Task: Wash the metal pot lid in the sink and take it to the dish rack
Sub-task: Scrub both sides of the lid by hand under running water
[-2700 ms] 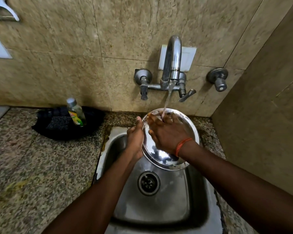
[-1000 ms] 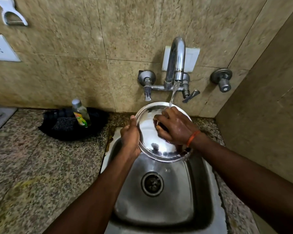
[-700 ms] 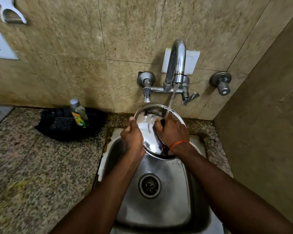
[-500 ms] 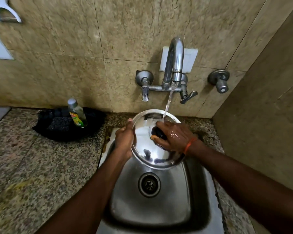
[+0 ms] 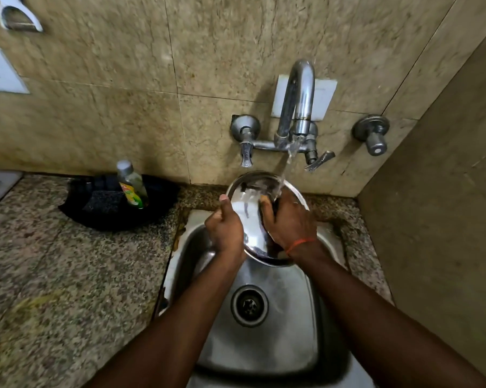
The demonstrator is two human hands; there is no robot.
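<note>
The round shiny metal pot lid (image 5: 250, 211) is held tilted over the steel sink (image 5: 264, 340), under the stream running from the wall tap (image 5: 297, 107). My left hand (image 5: 225, 228) grips the lid's left rim, thumb up. My right hand (image 5: 289, 222), with an orange thread at the wrist, lies across the lid's face, fingers curled around its dark knob. Water splashes on the lid's upper part. The lid's right half is hidden behind my right hand. No dish rack is in view.
A dish-soap bottle (image 5: 131, 184) stands in a black tray with a dark scrubber (image 5: 104, 201) on the granite counter (image 5: 54, 275) left of the sink. A tiled wall closes the right side. The drain (image 5: 249, 305) sits in the basin's middle.
My right hand has shifted from the lid's right side onto its middle, and the lid has tipped more upright under the water. My left hand keeps its grip on the rim.
</note>
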